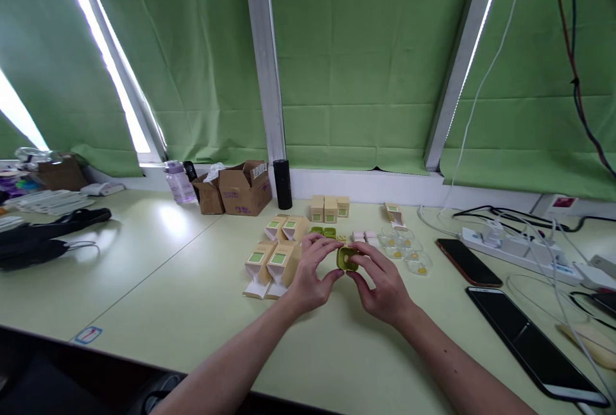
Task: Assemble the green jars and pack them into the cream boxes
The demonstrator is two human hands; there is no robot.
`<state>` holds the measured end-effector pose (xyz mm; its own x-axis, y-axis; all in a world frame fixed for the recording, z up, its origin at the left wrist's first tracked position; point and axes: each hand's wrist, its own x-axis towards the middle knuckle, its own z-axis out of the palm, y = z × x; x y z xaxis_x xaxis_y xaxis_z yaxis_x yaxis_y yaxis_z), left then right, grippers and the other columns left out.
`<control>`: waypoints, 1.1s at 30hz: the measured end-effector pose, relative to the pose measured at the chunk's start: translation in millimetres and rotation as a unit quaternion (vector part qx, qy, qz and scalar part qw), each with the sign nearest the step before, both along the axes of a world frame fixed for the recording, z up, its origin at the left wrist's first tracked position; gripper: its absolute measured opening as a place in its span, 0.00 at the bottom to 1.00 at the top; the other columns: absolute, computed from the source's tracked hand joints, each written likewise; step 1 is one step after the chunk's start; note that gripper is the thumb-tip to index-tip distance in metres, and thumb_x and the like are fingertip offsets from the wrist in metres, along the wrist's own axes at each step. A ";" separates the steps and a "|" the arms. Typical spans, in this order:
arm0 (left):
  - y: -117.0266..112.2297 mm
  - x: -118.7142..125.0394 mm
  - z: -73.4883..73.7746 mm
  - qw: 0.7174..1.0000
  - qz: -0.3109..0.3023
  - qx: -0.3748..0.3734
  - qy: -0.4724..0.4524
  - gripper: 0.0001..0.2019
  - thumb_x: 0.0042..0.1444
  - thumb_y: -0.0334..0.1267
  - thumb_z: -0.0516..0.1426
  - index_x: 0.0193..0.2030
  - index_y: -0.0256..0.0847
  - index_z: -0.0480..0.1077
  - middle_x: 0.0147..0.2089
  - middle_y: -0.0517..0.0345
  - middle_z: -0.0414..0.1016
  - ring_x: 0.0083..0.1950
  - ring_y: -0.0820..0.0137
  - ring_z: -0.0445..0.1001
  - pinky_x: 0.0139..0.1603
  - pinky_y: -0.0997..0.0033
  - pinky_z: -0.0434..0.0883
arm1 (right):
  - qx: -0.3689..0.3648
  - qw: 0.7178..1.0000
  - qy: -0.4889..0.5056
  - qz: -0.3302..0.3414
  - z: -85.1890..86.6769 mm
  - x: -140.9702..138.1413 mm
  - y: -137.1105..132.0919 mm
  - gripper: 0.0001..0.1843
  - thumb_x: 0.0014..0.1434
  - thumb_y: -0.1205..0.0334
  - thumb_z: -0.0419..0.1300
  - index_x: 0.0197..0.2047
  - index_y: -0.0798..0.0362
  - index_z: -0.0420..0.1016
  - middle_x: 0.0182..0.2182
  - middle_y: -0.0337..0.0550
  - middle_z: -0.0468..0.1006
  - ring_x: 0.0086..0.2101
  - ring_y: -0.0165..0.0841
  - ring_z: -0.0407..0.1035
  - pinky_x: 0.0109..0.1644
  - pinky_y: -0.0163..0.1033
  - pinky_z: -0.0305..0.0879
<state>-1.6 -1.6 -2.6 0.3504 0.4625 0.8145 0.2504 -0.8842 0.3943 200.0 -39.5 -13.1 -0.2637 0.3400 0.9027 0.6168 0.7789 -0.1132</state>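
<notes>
We hold small green container [347,261] between both hands, left hand [312,269] on one side, right hand [384,285] on other; fingertips narrowed on it, thumbs at lower edge. Container sits in front of us, hollow side showing. Just beyond it we see green pieces [329,233] and pink blocks [364,236]. Open-flapped cartons [258,260] stand beside our left hand; clear plastic cups [418,263] with yellow bits lie beyond our right. Farther right, phone [469,262] near power strip [517,250].
</notes>
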 end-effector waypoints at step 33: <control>-4.6 1.5 2.1 1.000 0.010 0.013 -0.010 0.20 0.60 0.31 0.63 0.59 0.43 0.74 0.53 0.45 0.79 0.59 0.52 0.70 0.61 0.44 0.69 | 0.022 0.999 -0.021 -0.013 -0.1 -2.3 0.5 0.16 0.66 0.73 0.59 0.56 0.51 0.74 0.56 0.60 0.76 0.55 0.47 0.76 0.53 0.54 0.80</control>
<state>-0.1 -6.1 -0.5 0.3253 0.4471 0.8332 0.2600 -0.8895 0.3758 197.8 -39.0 -13.2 -0.2932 0.3070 0.9054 0.6397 0.7668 -0.0528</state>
